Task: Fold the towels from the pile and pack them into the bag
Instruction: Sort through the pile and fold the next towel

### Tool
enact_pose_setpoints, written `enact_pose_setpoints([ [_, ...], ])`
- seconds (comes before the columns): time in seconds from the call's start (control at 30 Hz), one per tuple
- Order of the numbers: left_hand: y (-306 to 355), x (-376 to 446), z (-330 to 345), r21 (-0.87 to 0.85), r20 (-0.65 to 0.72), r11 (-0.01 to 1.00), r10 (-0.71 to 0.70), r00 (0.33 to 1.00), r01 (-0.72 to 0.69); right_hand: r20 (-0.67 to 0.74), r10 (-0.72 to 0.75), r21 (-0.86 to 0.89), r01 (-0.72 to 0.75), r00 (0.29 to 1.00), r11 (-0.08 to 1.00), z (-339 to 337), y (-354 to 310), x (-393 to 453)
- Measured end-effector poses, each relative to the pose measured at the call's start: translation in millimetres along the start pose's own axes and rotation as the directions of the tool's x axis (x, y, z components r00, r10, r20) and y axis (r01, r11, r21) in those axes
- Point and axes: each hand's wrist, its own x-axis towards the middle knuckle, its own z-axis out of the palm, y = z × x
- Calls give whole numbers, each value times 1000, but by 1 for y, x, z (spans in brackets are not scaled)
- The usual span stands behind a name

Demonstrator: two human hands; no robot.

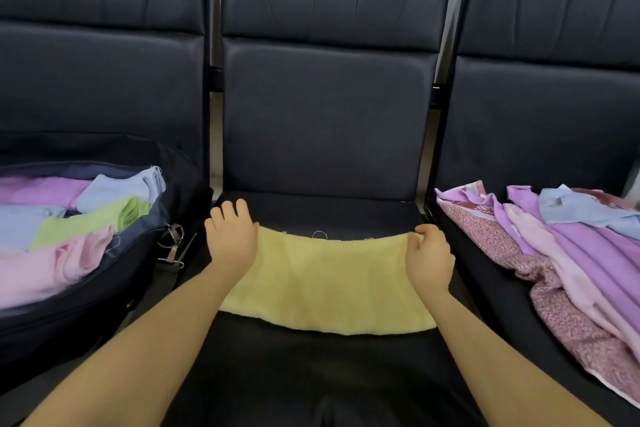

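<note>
A yellow towel (329,282) lies spread across the middle black seat (311,374). My left hand (231,237) is at its far left corner, fingers extended over the seat, the thumb side against the towel's edge. My right hand (429,258) pinches the far right corner with curled fingers. On the left seat a dark bag (114,281) stands open, holding folded pink, green, blue and purple towels (69,218). The pile of unfolded towels (571,246), purple, pink, blue and patterned, lies on the right seat.
Three black padded chairs stand side by side with tall backs (325,114). Metal strap clips (175,243) of the bag hang between the left and middle seats. The pile's patterned cloth (588,340) drapes over the right seat's front.
</note>
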Motion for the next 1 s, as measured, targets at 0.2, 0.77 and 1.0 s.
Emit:
enact_pose_setpoints([
  [0.2,29,-46,7,-20,363,914,384,849,-404,338,-432,-156,503,836,850,26,8,-31],
  [0.77,13,-93,-5,259,330,965,-52,942,-38,728,-279,-287,648,626,706,11,12,-65],
  [1.0,2,-84,-8,103,197,977,164,967,-186,831,-295,-206,753,472,625,19,12,-61],
])
